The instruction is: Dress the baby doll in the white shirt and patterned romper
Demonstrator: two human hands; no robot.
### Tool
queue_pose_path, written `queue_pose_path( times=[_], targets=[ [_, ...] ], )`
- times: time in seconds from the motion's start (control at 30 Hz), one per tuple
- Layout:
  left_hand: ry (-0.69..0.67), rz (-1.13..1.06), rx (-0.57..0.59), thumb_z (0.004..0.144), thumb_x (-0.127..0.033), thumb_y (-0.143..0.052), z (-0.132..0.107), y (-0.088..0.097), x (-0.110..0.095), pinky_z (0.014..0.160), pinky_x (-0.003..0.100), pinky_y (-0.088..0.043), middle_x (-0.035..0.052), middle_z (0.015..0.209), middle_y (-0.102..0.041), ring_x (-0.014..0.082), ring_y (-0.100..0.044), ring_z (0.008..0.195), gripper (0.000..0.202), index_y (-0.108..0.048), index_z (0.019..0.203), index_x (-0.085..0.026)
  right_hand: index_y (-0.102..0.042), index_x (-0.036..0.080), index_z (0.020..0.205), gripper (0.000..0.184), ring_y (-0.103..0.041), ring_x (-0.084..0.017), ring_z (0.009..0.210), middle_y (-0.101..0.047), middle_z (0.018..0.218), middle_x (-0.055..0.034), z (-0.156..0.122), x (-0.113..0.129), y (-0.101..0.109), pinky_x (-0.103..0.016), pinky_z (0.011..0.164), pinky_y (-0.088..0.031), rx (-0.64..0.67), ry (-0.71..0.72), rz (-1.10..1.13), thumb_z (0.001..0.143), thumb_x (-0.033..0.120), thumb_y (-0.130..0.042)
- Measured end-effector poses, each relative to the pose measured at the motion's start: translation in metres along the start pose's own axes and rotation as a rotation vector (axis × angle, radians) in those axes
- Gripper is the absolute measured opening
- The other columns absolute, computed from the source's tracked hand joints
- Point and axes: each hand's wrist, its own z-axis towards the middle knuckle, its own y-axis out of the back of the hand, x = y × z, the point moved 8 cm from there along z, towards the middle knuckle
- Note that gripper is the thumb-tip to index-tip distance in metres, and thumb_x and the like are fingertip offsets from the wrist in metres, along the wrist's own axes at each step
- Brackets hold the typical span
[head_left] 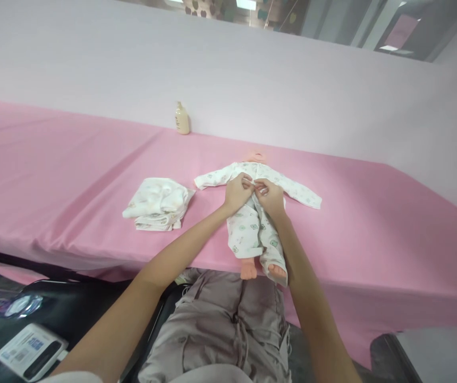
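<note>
A baby doll lies on its back on the pink cloth, its feet toward me at the near edge. It wears white, small-print baby clothes with long sleeves spread out to both sides. My left hand pinches the front of the clothes at the doll's middle. Close beside it, my right hand also pinches the fabric there, fingertips almost meeting. The exact bit of fabric, or any fastener between the fingers, is too small to make out. Only a little of the doll shows above the collar.
A folded stack of white printed baby clothes lies left of the doll. A cream pump bottle stands by the white wall. The pink tablecloth drapes over the near edge. A white device sits on a black seat at lower left.
</note>
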Motion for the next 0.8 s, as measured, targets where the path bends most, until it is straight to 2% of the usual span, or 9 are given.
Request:
queue_pose_path(
  times=[0.07, 0.2, 0.33, 0.43, 0.6, 0.8],
  targets=[
    [-0.059, 0.124, -0.015, 0.073, -0.014, -0.054, -0.002, 0.002, -0.008, 0.073, 0.028, -0.046, -0.0002, 0.079, -0.067, 0.0162, -0.061, 0.076, 0.022, -0.054, 0.093, -0.020, -0.063, 0.020, 0.088, 0.020, -0.064, -0.017, 0.068, -0.069, 0.076, -0.0015, 0.000, -0.001, 0.001, -0.028, 0.064, -0.051, -0.015, -0.001, -0.002, 0.071, 0.019, -0.054],
    [-0.198, 0.379, -0.076, 0.079, -0.022, -0.052, -0.006, 0.006, -0.019, 0.081, 0.035, -0.042, 0.0021, 0.086, -0.068, 0.0225, -0.055, 0.089, 0.009, -0.060, 0.084, -0.021, -0.063, 0.021, 0.087, 0.018, -0.064, -0.016, 0.066, -0.069, 0.075, -0.0010, 0.000, -0.004, 0.002, -0.028, 0.064, -0.052, -0.039, -0.020, 0.012, 0.071, 0.020, -0.055],
    [-0.200, 0.369, -0.064, 0.082, -0.023, -0.050, -0.008, 0.005, -0.018, 0.077, 0.034, -0.042, 0.0011, 0.086, -0.069, 0.0225, -0.054, 0.088, 0.014, -0.063, 0.087, -0.022, -0.063, 0.021, 0.088, 0.019, -0.063, -0.016, 0.066, -0.069, 0.075, -0.0008, 0.000, -0.003, 0.001, -0.027, 0.062, -0.051, -0.034, 0.008, 0.029, 0.071, 0.019, -0.054],
    [-0.141, 0.276, -0.035, 0.079, -0.021, -0.052, -0.007, 0.005, -0.014, 0.076, 0.032, -0.043, 0.0012, 0.087, -0.070, 0.0206, -0.057, 0.087, 0.017, -0.064, 0.090, -0.021, -0.063, 0.021, 0.089, 0.020, -0.064, -0.016, 0.069, -0.068, 0.075, -0.0011, 0.000, -0.002, 0.001, -0.027, 0.061, -0.051, -0.034, 0.041, 0.042, 0.071, 0.019, -0.054],
    [0.077, -0.073, 0.017, 0.071, -0.020, -0.059, -0.003, 0.002, 0.010, 0.071, 0.028, -0.046, 0.0046, 0.081, -0.071, 0.0173, -0.063, 0.075, 0.023, -0.067, 0.093, -0.016, -0.063, 0.020, 0.092, 0.024, -0.062, -0.014, 0.065, -0.067, 0.076, -0.0013, 0.000, -0.004, 0.001, -0.027, 0.064, -0.052, -0.031, 0.020, 0.080, 0.070, 0.017, -0.055],
    [0.245, -0.368, -0.067, 0.061, -0.022, -0.069, -0.004, -0.003, 0.033, 0.062, 0.025, -0.045, 0.0026, 0.072, -0.067, 0.0152, -0.062, 0.067, 0.032, -0.062, 0.092, -0.017, -0.064, 0.019, 0.090, 0.025, -0.060, -0.013, 0.064, -0.064, 0.074, -0.0009, -0.001, -0.001, 0.001, -0.027, 0.066, -0.052, -0.034, 0.017, 0.164, 0.068, 0.016, -0.053]
  ],
)
